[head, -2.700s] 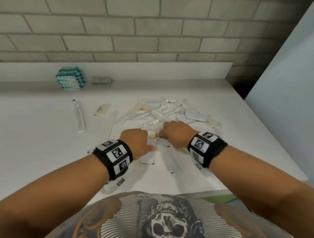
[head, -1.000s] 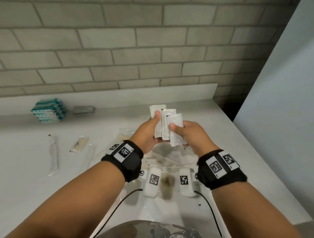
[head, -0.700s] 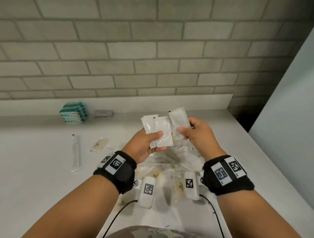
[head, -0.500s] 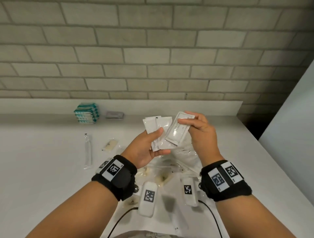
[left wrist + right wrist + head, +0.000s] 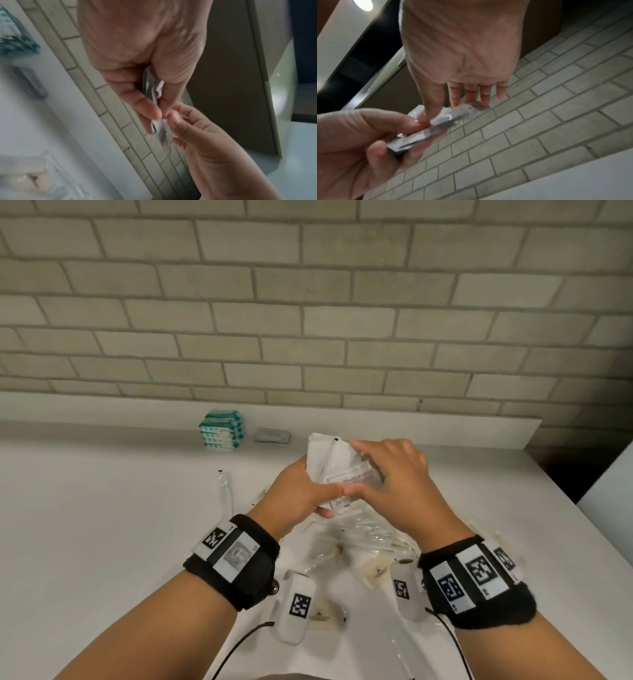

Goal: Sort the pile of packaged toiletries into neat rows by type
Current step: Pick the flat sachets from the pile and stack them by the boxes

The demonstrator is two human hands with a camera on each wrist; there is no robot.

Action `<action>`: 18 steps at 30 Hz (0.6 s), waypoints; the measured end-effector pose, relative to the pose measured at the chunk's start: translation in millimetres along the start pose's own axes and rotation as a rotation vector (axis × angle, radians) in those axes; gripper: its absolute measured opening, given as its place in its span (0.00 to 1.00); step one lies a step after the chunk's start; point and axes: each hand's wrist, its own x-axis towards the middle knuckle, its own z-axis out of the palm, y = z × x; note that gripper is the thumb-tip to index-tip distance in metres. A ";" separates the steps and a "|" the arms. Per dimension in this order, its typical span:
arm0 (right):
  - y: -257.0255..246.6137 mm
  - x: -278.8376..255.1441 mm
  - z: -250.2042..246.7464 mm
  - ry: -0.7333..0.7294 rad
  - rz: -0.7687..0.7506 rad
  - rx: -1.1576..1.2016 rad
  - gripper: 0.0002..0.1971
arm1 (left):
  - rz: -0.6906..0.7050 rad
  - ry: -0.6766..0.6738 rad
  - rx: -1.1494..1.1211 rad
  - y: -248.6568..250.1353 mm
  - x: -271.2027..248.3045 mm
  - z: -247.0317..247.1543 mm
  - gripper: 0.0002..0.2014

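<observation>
At frame centre, the left hand is pinching a stack of white sachets above the desk, apparently gathering one type. The right hand, fingers extended, is pressing the front sachet flush, thumb beneath; the unsorted pile is lying below the wrists.

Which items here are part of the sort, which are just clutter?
Job:
shampoo sachets, held by left hand and right hand
unsorted pile
teal box stack
grey packets
long clear packet

Lying about:
none evident
</observation>
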 end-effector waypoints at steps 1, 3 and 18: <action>-2.4 2.5 0.9 -0.047 0.081 0.007 0.37 | 0.000 0.026 -0.012 -0.8 0.9 -3.5 0.18; -5.7 5.0 4.0 -0.140 0.196 0.013 0.32 | -0.008 0.067 -0.024 -3.1 1.6 -10.0 0.16; -15.5 24.1 22.0 0.071 0.080 0.746 0.07 | -0.246 -0.002 -0.216 -9.1 6.3 -45.7 0.24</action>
